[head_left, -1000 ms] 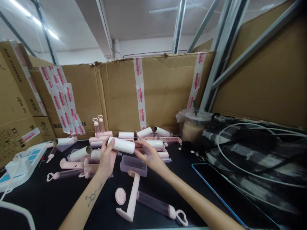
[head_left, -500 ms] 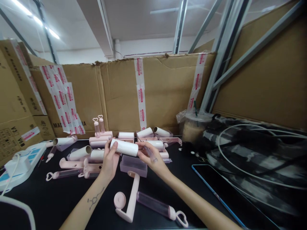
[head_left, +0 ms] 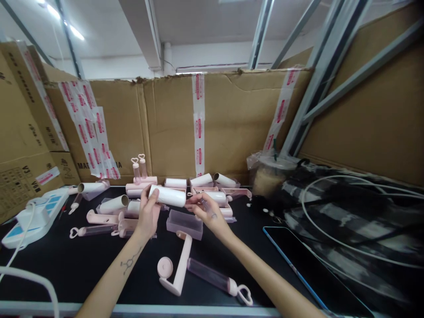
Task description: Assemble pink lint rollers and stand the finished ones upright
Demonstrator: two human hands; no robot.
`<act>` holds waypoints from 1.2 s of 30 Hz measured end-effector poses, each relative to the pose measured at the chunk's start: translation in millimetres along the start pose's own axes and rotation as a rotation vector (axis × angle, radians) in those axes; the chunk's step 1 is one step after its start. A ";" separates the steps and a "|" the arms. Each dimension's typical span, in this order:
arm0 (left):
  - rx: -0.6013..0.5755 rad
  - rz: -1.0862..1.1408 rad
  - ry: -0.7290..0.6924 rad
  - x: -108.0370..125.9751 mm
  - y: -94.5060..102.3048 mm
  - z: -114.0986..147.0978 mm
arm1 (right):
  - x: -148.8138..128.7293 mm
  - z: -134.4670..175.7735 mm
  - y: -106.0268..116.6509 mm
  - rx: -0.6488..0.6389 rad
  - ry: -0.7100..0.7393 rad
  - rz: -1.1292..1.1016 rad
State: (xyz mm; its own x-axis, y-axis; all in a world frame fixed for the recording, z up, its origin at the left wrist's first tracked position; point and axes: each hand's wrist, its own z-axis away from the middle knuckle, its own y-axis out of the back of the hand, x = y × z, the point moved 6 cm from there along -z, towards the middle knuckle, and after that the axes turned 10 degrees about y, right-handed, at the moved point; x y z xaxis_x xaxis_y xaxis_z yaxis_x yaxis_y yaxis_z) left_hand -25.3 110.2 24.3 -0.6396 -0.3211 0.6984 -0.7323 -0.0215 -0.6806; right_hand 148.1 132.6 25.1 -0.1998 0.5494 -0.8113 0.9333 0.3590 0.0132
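Note:
My left hand (head_left: pixel 149 212) is closed around the left part of a white paper roll (head_left: pixel 169 196), thumb on top, which lies nearly level above the table. At the roll's right end are the bent fingertips of my right hand (head_left: pixel 205 212); whether they touch it I cannot tell. A slim translucent tool (head_left: pixel 208 206) with a dark thin tip sits in that hand. Below the roll stands a lilac see-through box (head_left: pixel 184 224). Nearer to me lie a pale pink roller frame (head_left: pixel 183 267) with its round cap open and a clear lilac tube (head_left: pixel 212 274) with a heart-shaped pink loop.
More white rolls (head_left: pixel 114 203), pink frames (head_left: pixel 102 218) and tubes lie in groups behind my hands. A power strip (head_left: pixel 28 229) is at the left. On the right are a dark-screened tablet (head_left: pixel 311 269), a drink cup (head_left: pixel 270 176) and black-and-white cloth (head_left: pixel 347 216) with a cable.
The view has shifted slightly, showing the table's front edge. My right fingertips have slid off the roll's end slightly, while my left hand still holds the roll.

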 end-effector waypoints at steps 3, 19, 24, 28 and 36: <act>-0.027 -0.053 0.017 -1.6 -2.1 1.8 | 2.6 1.3 -2.5 -0.018 -0.017 -0.021; 0.111 -0.097 -0.206 35.3 8.2 -1.4 | -17.6 -0.6 4.2 -0.152 0.086 0.546; 0.185 -0.113 -0.397 62.9 12.7 5.7 | -29.4 20.0 -41.8 -0.542 0.213 0.728; 0.193 -0.118 -0.487 75.5 11.6 11.2 | -25.5 42.8 -86.7 -0.969 0.185 0.735; 0.241 -0.179 -0.695 90.8 9.9 27.8 | -21.9 40.0 -91.4 -0.914 0.114 0.685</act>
State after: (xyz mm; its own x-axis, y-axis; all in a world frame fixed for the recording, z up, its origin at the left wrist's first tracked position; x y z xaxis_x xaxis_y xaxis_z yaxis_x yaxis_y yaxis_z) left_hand -84.2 54.5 74.8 -0.1625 -0.8147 0.5566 -0.6888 -0.3103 -0.6552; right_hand 79.2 57.6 18.3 0.1971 0.8889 -0.4135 0.3004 0.3467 0.8886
